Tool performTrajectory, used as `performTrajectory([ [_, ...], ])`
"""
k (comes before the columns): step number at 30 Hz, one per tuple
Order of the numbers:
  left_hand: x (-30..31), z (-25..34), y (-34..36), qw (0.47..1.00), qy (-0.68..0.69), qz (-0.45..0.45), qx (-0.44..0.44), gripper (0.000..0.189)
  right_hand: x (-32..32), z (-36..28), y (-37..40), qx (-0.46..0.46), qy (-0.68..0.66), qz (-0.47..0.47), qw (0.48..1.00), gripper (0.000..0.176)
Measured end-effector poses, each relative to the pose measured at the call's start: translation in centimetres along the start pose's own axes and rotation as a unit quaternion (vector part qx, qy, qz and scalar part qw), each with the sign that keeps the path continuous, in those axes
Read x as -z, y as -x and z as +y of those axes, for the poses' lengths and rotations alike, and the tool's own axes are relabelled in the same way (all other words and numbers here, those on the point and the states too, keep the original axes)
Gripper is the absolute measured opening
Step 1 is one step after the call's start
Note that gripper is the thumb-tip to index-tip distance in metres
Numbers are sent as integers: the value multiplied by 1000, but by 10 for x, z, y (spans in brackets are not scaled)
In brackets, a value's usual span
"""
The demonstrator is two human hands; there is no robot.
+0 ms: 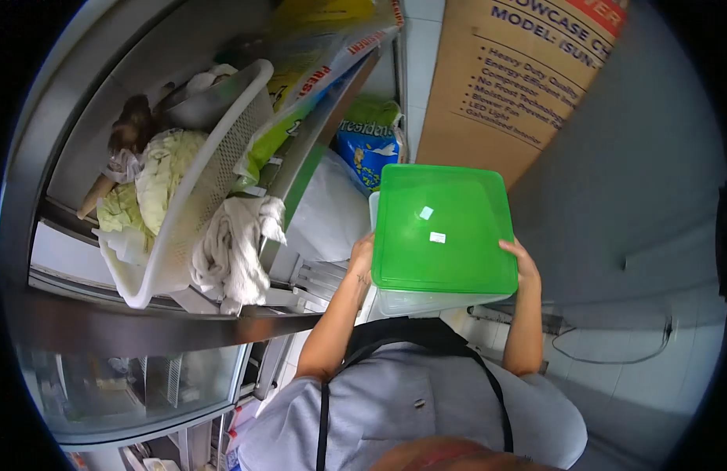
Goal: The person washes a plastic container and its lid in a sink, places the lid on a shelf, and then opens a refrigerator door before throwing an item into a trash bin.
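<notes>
A clear plastic storage container (410, 303) with a green lid (450, 204) is held in front of my body. Two small white stickers are on the lid. My left hand (362, 259) grips the container's left side, its fingers mostly hidden behind the wall. On the right side, my right hand (524, 261) holds the container with a finger or thumb over the lid's edge. The lid looks seated on the container, and what is inside cannot be made out.
On the left, a white plastic basket (214, 169) holds cabbage (165, 173), with a white cloth (242, 247) hanging beside it. Bags (369, 149) stand behind. A large cardboard sheet (497, 94) leans at the back, next to a grey surface (638, 188) on the right.
</notes>
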State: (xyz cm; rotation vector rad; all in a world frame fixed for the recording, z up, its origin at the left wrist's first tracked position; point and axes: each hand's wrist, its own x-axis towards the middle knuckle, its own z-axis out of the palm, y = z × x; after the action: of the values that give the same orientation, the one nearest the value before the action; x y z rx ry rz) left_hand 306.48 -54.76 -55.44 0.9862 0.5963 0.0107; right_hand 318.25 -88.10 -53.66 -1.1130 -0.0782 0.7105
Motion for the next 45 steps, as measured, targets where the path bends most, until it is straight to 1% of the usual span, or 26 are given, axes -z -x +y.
performTrajectory([
  [1,-10,15,-6,1000,4,8,-4,27,3,1,-2,-4,2,-8,1000,71],
  [3,-34,52,-20,999,18,-5,-29,36,6,-9,-13,95,-49,43,993,66],
  [5,-71,108,-18,984,38,-58,-162,45,-9,-48,-26,123,-87,13,989,60],
  [7,-99,170,-7,947,85,-191,-243,50,-25,-89,-48,150,-128,-18,980,55],
  [9,-110,218,-4,913,45,-239,-327,53,-39,-131,-83,172,-189,-85,963,46],
  [10,-117,234,9,921,40,-189,-339,50,-55,-154,-99,184,-182,-99,961,42],
  [11,-119,240,21,894,-60,-85,-435,51,-69,-179,-118,198,-174,-115,958,38],
  [12,-119,239,32,841,-159,24,-516,53,-78,-202,-140,207,-157,-119,958,37],
  [13,-116,230,39,789,-186,84,-580,51,-88,-222,-163,215,-144,-123,958,35],
  [15,-108,203,44,690,-214,159,-673,47,-95,-264,-217,162,-76,-254,950,32],
  [16,-108,190,50,683,-216,153,-681,46,-114,-282,-236,154,-75,-273,947,32],
  [18,-103,157,56,708,-228,170,-647,48,-160,-313,-265,106,-15,-213,971,33],
  [20,-103,135,62,743,-208,184,-609,42,-203,-338,-296,58,20,-238,969,33],
  [21,-102,123,64,735,-207,209,-611,42,-221,-346,-315,24,53,-236,970,33],
  [23,-100,103,71,787,-186,291,-511,41,-245,-363,-398,5,123,-268,956,36],
  [25,-102,90,79,784,-161,367,-474,38,-269,-362,-462,-8,190,-293,937,39],
  [27,-103,73,86,775,-107,434,-447,35,-297,-353,-484,82,423,-264,863,40],
  [28,-105,67,93,768,-106,442,-450,35,-306,-350,-483,84,422,-274,860,40],
  [30,-107,55,102,742,-81,506,-433,33,-314,-349,-472,258,548,-185,774,43],
  [31,-107,49,106,727,-91,530,-427,31,-315,-354,-469,262,548,-188,772,43],
  [33,-107,38,117,702,-99,570,-416,29,-316,-361,-461,497,579,-246,598,42],
  [35,-107,27,122,683,-81,602,-406,29,-310,-341,-397,487,481,-271,677,41],
  [37,-106,19,126,679,-75,613,-398,29,-283,-306,-345,585,434,-315,608,44],
  [39,-102,12,125,673,-61,630,-383,30,-272,-267,-298,736,426,-210,483,46],
  [42,-98,10,118,681,-58,628,-372,30,-277,-223,-341,797,366,-116,467,52],
  [45,-99,19,115,686,-121,610,-377,27,-311,-219,-383,769,381,-74,508,55],
])
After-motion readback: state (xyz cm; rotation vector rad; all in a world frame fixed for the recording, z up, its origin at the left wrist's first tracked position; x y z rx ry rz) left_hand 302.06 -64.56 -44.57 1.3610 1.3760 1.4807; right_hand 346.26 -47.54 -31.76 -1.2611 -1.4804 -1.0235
